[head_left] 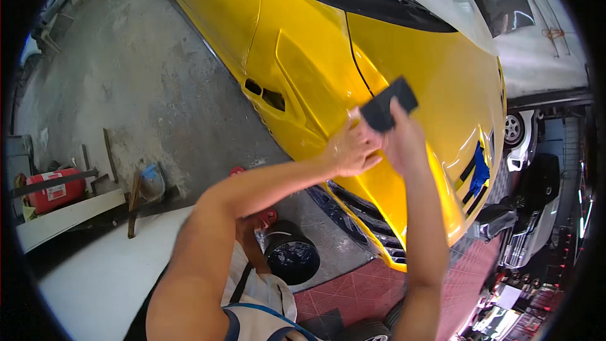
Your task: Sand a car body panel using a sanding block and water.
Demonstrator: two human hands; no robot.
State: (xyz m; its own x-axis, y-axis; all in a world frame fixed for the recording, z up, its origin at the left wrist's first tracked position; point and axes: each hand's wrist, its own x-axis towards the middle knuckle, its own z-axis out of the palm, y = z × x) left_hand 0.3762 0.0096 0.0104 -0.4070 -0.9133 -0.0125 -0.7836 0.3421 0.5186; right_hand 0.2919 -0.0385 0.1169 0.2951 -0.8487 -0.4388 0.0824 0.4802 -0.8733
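The right hand [407, 142] grips a black block [379, 108] over the yellow car [429, 57]. It seems light and stiff, easiest held by its sides. I can't tell if the left hand [352, 149] holds anything.

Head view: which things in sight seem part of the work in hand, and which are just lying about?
Seemingly in use:
dark block, in the grip of the right hand
yellow car, below both hands
black bucket, possibly; it stands close by

Seemingly lying about:
red container, far left
tyre, lower edge
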